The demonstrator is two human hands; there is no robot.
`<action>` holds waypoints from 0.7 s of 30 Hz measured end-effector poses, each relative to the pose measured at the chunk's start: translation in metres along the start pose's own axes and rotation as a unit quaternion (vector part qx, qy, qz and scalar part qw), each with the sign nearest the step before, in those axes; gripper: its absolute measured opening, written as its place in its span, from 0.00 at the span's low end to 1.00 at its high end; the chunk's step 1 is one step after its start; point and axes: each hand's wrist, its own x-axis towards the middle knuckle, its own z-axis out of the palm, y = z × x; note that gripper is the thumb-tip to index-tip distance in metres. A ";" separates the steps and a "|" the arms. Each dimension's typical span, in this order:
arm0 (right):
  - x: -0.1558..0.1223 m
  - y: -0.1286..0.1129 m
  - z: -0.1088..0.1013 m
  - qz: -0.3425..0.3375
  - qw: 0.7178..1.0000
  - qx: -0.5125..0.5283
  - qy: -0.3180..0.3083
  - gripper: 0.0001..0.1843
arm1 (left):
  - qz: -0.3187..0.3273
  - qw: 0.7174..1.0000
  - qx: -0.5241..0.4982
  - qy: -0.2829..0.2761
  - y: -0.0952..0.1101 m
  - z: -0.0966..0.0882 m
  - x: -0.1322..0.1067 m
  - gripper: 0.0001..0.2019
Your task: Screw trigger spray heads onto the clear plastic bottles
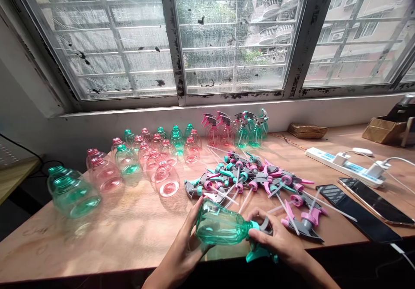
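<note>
A clear green spray bottle (pixel 220 225) lies sideways between my hands, above the table's front edge. My left hand (pixel 191 237) wraps round its base end. At the neck, my right hand (pixel 270 233) grips the teal collar of a trigger sprayer head (pixel 259 252), whose teal trigger points downward. The collar sits on the bottle's mouth; how tightly, I cannot tell. Just beyond lies a heap of pink, teal and grey trigger sprayer heads (pixel 246 172) with white tubes. Open pink bottles (pixel 165 180) and green bottles (pixel 76 198) stand to the left.
Finished-looking spray bottles with heads (pixel 227 132) stand by the wall under the window. To the right are a white power strip (pixel 343 168) with plugs, two phones (pixel 356 213) and a brown packet (pixel 307 130). A cardboard box (pixel 381 129) stands farther right.
</note>
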 end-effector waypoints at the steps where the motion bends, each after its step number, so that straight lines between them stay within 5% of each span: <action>1: 0.000 0.001 0.000 -0.001 1.000 0.003 -0.001 0.24 | -0.005 1.000 -0.011 -0.005 0.001 0.000 -0.001 0.44; 8: 0.000 0.003 -0.001 -0.001 1.000 0.028 0.000 0.25 | -0.008 0.999 -0.021 -0.025 0.014 -0.002 -0.003 0.47; 16: 0.001 0.008 -0.006 0.006 0.996 0.082 -0.016 0.24 | 0.008 0.990 -0.126 -0.070 0.000 0.003 -0.007 0.44; 21: 0.001 0.009 -0.007 0.002 0.997 0.080 -0.015 0.24 | -0.007 0.987 -0.142 -0.077 0.009 0.004 -0.007 0.52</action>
